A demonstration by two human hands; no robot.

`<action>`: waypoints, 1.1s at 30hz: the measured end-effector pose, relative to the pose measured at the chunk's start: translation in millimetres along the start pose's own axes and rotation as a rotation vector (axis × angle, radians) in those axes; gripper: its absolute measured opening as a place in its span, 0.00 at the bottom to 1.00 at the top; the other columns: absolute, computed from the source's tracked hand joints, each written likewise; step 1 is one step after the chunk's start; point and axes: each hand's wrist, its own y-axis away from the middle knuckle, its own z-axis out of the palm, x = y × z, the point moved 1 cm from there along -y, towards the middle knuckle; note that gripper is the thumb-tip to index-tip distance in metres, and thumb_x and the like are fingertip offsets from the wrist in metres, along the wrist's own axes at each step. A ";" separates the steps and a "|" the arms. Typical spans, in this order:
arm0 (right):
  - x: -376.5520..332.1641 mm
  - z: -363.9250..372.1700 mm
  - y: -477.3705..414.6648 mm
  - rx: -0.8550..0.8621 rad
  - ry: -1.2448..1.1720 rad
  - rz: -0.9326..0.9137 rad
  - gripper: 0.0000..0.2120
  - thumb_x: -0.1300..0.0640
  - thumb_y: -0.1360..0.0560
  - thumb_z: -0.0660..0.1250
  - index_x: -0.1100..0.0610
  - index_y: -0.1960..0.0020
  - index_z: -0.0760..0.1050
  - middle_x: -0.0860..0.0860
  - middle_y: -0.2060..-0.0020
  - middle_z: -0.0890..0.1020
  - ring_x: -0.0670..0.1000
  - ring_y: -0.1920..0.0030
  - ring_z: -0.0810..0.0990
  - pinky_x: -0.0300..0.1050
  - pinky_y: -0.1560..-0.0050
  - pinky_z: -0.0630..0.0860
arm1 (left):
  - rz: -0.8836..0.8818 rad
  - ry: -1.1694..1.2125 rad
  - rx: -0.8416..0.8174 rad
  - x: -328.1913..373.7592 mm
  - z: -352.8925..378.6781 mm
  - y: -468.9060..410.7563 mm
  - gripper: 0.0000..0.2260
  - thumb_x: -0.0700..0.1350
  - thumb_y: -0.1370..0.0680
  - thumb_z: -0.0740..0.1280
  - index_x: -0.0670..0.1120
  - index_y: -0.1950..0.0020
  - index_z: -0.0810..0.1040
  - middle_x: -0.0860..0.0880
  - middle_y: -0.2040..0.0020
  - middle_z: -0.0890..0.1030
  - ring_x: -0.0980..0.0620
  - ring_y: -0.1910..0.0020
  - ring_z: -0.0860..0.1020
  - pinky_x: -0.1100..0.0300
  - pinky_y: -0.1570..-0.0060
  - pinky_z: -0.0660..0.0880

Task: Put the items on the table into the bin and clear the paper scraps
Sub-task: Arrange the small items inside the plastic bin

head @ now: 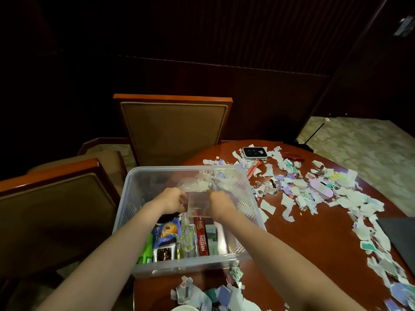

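Evidently mid-placement, head view: both hands reached down inside the clear plastic bin [190,264]. It stood at the near-left edge of the round wooden table [314,239], probably so that items could be dropped in without a long reach. The left hand [171,199] and the right hand [219,202] each had fingers curled on opposite sides of a small clear box [198,205], grasping it between them. This two-sided hold likely kept the box level on its way to the bin's far half. Its contents could not be made out beyond a reddish patch.

Ranged side by side against the bin's near wall were a Nescafe stick [202,237], a blue snack packet [167,231], a green pack [147,248] and a dark sachet [164,253]. That row left the far half free.

Outside the bin, torn paper scraps [350,198] littered the table to the right and front. A white device [254,152], a red sachet [253,169] and a lilac oval case [321,188] lay among them. By judgement, both parts of the task were unfinished.
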 end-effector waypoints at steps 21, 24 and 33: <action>11.4 -3.3 -0.6 -0.004 0.378 -0.113 0.11 0.63 0.24 0.64 0.61 0.42 0.74 0.56 0.47 0.79 0.55 0.47 0.79 0.45 0.47 0.75 | 0.380 -0.797 0.022 52.3 1.1 38.2 0.11 0.43 0.22 0.58 0.41 0.48 0.78 0.42 0.49 0.80 0.42 0.50 0.79 0.54 0.53 0.73; 7.4 -6.3 0.4 -0.020 0.413 -0.136 0.10 0.62 0.24 0.65 0.61 0.43 0.75 0.56 0.46 0.80 0.55 0.45 0.79 0.45 0.47 0.74 | 0.559 -0.838 -0.015 65.9 9.1 46.0 0.12 0.43 0.22 0.57 0.42 0.47 0.77 0.43 0.50 0.79 0.42 0.52 0.78 0.55 0.57 0.70; 15.5 -20.1 5.8 0.054 0.461 -0.137 0.11 0.63 0.23 0.63 0.62 0.41 0.74 0.57 0.44 0.78 0.56 0.42 0.77 0.46 0.44 0.73 | 0.827 -1.063 -0.224 67.5 44.9 21.8 0.23 0.35 0.22 0.60 0.44 0.27 0.64 0.40 0.32 0.68 0.40 0.35 0.70 0.48 0.43 0.71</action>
